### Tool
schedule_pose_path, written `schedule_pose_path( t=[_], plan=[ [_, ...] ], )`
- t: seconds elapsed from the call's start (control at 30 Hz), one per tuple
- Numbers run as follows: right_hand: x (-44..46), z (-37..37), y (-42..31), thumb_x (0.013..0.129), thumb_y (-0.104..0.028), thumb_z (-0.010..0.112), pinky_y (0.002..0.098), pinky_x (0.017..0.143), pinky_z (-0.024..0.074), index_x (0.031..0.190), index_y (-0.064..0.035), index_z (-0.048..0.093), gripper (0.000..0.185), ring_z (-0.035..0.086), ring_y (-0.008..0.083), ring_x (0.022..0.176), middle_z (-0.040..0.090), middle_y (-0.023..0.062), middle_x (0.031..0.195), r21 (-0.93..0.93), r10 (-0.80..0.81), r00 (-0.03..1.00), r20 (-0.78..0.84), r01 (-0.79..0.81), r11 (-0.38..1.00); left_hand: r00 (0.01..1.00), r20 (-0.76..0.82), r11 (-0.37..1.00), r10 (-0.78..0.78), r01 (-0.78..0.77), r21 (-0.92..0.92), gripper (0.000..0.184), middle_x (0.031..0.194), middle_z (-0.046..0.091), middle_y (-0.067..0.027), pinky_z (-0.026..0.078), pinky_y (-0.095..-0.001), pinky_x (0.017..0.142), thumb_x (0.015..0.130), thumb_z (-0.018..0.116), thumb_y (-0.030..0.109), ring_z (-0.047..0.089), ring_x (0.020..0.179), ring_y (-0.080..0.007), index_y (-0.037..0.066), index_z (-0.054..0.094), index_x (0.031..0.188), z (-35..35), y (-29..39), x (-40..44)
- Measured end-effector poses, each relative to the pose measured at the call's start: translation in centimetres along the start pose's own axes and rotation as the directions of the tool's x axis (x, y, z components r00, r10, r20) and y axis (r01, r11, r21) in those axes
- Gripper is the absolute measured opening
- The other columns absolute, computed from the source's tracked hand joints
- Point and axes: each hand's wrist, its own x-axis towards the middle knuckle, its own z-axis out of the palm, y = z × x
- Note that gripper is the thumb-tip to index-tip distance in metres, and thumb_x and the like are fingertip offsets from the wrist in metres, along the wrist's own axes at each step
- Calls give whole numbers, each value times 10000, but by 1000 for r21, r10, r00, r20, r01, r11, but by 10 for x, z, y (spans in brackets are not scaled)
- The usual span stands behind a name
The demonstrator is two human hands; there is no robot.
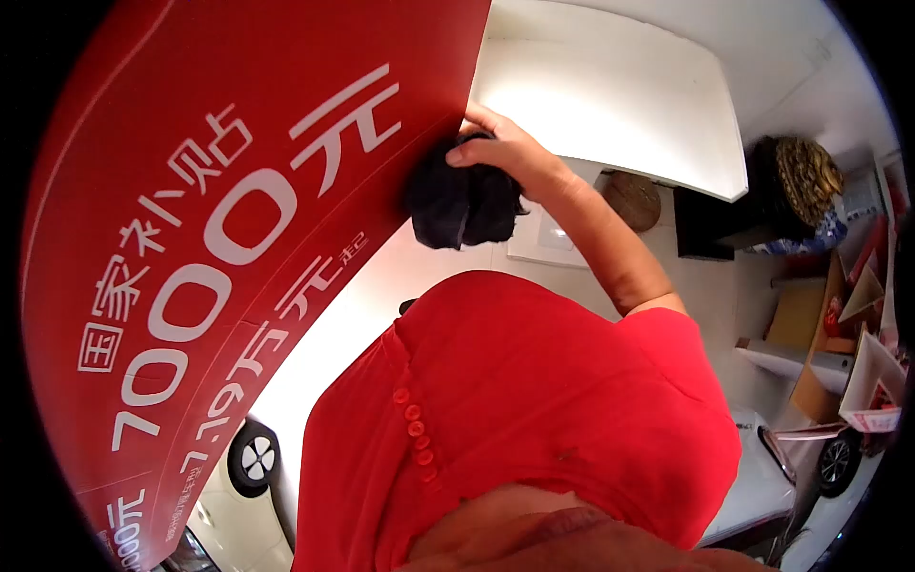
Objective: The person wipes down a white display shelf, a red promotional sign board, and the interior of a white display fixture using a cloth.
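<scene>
My right hand (510, 157) is closed on a bunched dark cloth (464, 202), the thumb lying over its top. The cloth is at the edge of a tall red sign board (315, 219) printed with large white characters and numbers. Whether the cloth presses on the board or only hangs beside it, I cannot tell. Part of the fingers is hidden behind the cloth and the board's edge. My left hand is out of view.
A white tabletop (610, 95) stands ahead to the right. Beyond it are a black stand (710, 224), a gold patterned round object (808, 181) and several open boxes (872, 381). A cream car (238, 515) is low left, a silver-white car (753, 481) low right.
</scene>
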Motion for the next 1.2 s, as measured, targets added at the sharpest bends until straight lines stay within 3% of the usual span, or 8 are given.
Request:
schedule_pose_path(
  t=[0.37, 0.63, 0.8, 0.9, 1.03, 1.1, 1.17, 1.2],
  plan=[
    [-95, 22, -30, 796, -150, 699, 279, 911, 480, 1243, -57, 591, 470, 641, 140, 955, 677, 64, 1036, -235, -358, 878, -318, 293, 927, 985, 167, 982, 43, -10, -190, 340, 1101, 668, -142, 475, -435, 888, 870, 576, 249, 620, 1024, -260, 31, 649, 1120, -14, -64, 73],
    [-148, 93, -51, 829, -196, 644, 262, 903, 475, 1280, -62, 569, 476, 623, 133, 1009, 650, 47, 1128, -350, -439, 741, -508, 288, 891, 930, 344, 939, 127, -1, -344, 332, 1088, 672, -137, 471, -449, 882, 857, 582, 242, 621, 1012, -265, 37, 652, 1109, 2, -91, 217],
    [-154, 136, -66, 817, -269, 662, 285, 927, 450, 1296, -93, 571, 519, 592, 146, 1075, 639, 29, 1164, -459, -458, 528, -715, 139, 877, 875, 434, 903, 216, -10, -430, 328, 1080, 674, -134, 469, -458, 878, 850, 585, 238, 621, 1005, -269, 41, 655, 1102, 44, -80, 329],
    [-215, 62, -65, 797, -299, 688, 283, 933, 442, 1299, -98, 572, 553, 591, 156, 1076, 635, 33, 1174, -482, -473, 514, -716, 126, 867, 835, 475, 879, 278, -22, -476, 325, 1075, 676, -132, 468, -463, 876, 845, 588, 236, 621, 1000, -271, 43, 656, 1097, 96, -58, 331],
    [-264, 29, -62, 783, -379, 708, 292, 956, 424, 1308, -95, 564, 614, 577, 183, 1107, 631, 53, 1182, -479, -449, 321, -834, -15, 878, 792, 526, 856, 311, 8, -518, 321, 1068, 678, -129, 466, -470, 873, 839, 591, 232, 622, 994, -274, 46, 658, 1092, 150, -50, 363],
    [-283, 15, -59, 762, -411, 724, 313, 986, 408, 1378, -84, 499, 732, 546, 218, 1166, 591, 89, 1253, -443, -410, 360, -838, -10, 896, 771, 547, 841, 326, 29, -541, 320, 1065, 679, -128, 465, -474, 872, 836, 592, 231, 622, 991, -275, 47, 659, 1089, 175, -45, 382],
    [-308, -34, -41, 739, -426, 742, 346, 1022, 387, 1439, -76, 421, 846, 488, 253, 1249, 513, 123, 1358, -457, -431, 192, -882, -119, 882, 743, 589, 825, 319, 89, -559, 318, 1062, 680, -127, 464, -477, 870, 833, 594, 229, 622, 988, -276, 48, 659, 1086, 209, -54, 396],
    [-316, -47, -37, 718, -448, 753, 371, 1059, 350, 1477, -65, 348, 941, 416, 274, 1320, 437, 148, 1435, -435, -402, 240, -884, -107, 894, 729, 607, 815, 316, 120, -567, 317, 1060, 680, -126, 463, -479, 869, 831, 594, 228, 622, 987, -277, 49, 660, 1084, 234, -59, 396]
  ],
)
